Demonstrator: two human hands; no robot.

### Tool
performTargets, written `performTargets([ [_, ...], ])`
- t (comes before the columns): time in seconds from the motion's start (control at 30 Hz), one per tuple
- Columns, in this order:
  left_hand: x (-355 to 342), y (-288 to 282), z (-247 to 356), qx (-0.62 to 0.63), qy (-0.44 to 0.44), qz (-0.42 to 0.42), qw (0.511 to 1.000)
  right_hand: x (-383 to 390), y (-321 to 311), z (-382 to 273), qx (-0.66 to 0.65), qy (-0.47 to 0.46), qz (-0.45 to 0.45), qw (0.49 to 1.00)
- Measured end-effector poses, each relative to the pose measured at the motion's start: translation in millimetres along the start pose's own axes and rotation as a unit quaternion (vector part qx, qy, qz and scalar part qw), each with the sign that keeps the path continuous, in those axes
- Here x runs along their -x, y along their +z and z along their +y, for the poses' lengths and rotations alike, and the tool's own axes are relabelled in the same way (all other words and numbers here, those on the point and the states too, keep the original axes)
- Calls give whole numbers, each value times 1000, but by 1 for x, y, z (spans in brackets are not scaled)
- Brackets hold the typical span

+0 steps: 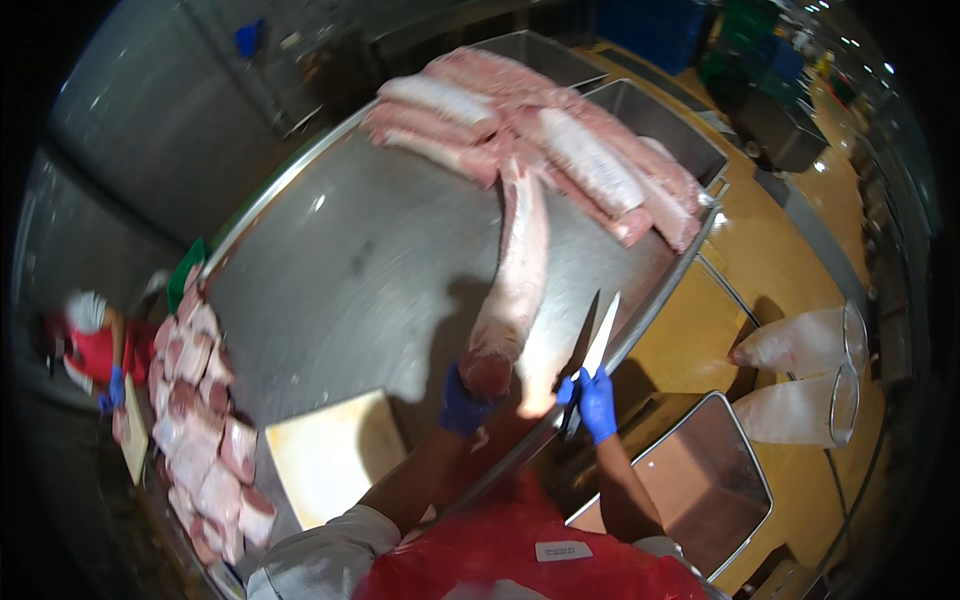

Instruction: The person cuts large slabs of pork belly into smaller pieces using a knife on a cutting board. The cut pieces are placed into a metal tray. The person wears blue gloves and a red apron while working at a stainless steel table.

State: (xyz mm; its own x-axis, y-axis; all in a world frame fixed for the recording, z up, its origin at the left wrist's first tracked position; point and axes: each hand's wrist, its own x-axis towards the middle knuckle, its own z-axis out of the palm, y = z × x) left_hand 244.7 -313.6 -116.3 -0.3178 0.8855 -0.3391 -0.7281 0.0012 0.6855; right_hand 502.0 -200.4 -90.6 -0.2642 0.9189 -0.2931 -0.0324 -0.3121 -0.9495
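Observation:
My left hand (462, 402), in a blue glove, is closed around the near end of a long pork loin (522, 250). The loin stretches away from me over the metal table (350, 260), its far end among other loins. At the table's right edge my right hand (597, 405), gloved in blue too, grips a knife (602, 335) with the bright blade pointing up and away. A dark blade-like shape lies alongside it; whether that is a shadow or a second blade I cannot tell. The knife is apart from the loin.
More pork loins (590, 165) are piled at the far edge. Cut meat pieces (200, 430) line the left side, where a co-worker in a red apron (95, 350) stands. A white cutting board (335, 455) lies near me. Right are a metal bin (690, 490) and hoops with white bags (795, 410).

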Motion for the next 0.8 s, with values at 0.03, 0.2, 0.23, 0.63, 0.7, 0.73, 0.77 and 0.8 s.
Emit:
performTargets([
  [0.03, 42, 5, 13, 185, -101, 18, 977, 2, 9, -4, -71, -10, -34, 997],
  [0.2, 181, -31, 58, 267, -120, 61, 954, -7, 80, -10, -151, 40, -91, 984],
  [0.23, 205, -39, 78, -6, -11, 48, 999, -7, 98, -11, -133, 46, -96, 985],
  [0.63, 419, -230, 198, -402, 84, 379, 829, 152, 218, -3, 143, -54, -270, 951],
  [0.7, 469, -300, 186, -485, 264, 498, 669, 179, 217, -17, 189, 46, -291, 937],
  [0.73, 475, -292, 186, -451, 248, 493, 701, 197, 210, -20, 262, 39, -286, 921],
  [0.77, 482, -285, 188, -417, 232, 487, 731, 218, 206, -19, 334, 31, -279, 900],
  [0.8, 483, -264, 195, -384, 217, 473, 763, 238, 198, -19, 402, 23, -264, 877],
])
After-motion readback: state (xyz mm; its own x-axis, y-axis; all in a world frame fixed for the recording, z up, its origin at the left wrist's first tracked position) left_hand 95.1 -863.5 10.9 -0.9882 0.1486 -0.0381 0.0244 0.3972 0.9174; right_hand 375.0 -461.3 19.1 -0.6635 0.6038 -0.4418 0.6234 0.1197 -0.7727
